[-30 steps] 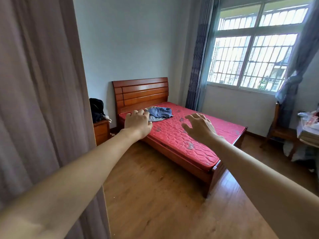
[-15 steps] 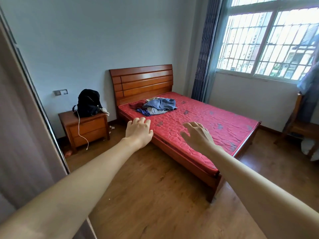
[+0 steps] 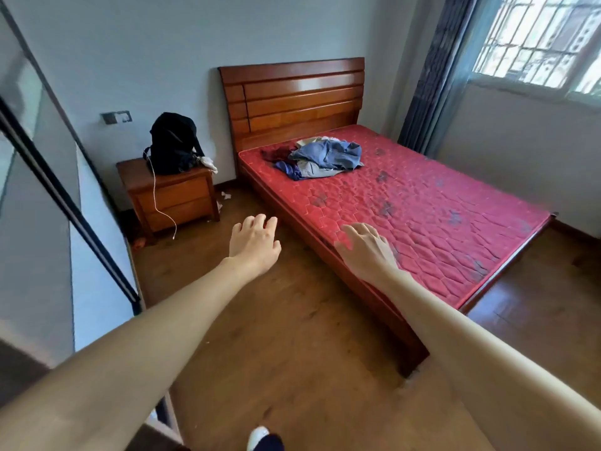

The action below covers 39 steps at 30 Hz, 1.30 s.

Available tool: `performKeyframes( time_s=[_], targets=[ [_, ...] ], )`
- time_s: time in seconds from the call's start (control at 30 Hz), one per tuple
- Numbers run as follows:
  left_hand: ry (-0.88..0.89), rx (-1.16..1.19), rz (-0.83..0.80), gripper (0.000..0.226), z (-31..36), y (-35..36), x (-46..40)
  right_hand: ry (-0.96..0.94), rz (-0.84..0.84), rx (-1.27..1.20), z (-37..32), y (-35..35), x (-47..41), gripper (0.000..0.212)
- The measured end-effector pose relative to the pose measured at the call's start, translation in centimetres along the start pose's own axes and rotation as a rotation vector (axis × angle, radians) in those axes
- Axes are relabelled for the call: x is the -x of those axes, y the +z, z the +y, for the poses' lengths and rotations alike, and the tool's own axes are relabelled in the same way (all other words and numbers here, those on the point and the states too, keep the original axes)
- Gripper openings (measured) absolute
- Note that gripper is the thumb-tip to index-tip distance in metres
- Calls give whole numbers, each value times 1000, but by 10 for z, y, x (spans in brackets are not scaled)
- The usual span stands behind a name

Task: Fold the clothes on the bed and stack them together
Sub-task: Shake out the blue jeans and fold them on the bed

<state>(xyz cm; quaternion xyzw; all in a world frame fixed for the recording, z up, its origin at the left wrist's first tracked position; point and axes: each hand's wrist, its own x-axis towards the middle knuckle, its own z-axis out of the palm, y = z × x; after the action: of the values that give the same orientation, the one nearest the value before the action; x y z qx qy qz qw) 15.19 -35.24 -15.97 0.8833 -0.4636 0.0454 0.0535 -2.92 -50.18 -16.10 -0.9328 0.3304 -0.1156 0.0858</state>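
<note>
Approach step: your left hand [image 3: 254, 244] and right hand [image 3: 367, 250] hang relaxed, holding nothing. Clothes pile [image 3: 320, 158] sits unfolded near the mattress [image 3: 422, 216] head-end corner. Next, reach it.

Pale blue walls [image 3: 292, 24], wooden floor [image 3: 292, 336], nightstand [image 3: 172, 196], barred window [image 3: 536, 37]

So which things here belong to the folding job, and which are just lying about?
Job: pile of clothes, unfolded, near the headboard; red mattress; left hand and right hand, both empty.
Lying about: black backpack, nightstand, white cable, curtain.
</note>
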Motion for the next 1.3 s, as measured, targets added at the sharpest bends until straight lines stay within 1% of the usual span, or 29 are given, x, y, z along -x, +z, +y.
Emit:
performKeyframes(
  time_s=[0.2,0.33,0.4,0.47,0.63,0.77,1.03,1.1,1.3],
  targets=[
    [29,-48,45,51,-40,26,-99,-6,15,30,-1,32,-107,46],
    [14,-28,90,51,-74,26,-171,29,76,16,-17,35,-192,46],
    [19,-26,104,51,-90,28,-202,23,136,9,-25,42,-226,46],
    [15,-17,99,51,-105,32,-230,16,159,9,-34,53,-255,46],
    [4,5,52,49,-150,56,-286,0,45,16,-55,91,-324,45],
    [-47,10,37,49,-197,78,-340,-47,-26,16,-77,125,-395,48],
    [-76,-53,28,51,-298,89,-485,-71,-62,-42,-124,182,-572,50],
    [-71,-67,1,53,-319,88,-517,-62,-75,-52,-133,188,-610,51],
    [-74,-75,-3,52,-366,98,-606,-87,-67,-48,-150,204,-715,50]
  ],
)
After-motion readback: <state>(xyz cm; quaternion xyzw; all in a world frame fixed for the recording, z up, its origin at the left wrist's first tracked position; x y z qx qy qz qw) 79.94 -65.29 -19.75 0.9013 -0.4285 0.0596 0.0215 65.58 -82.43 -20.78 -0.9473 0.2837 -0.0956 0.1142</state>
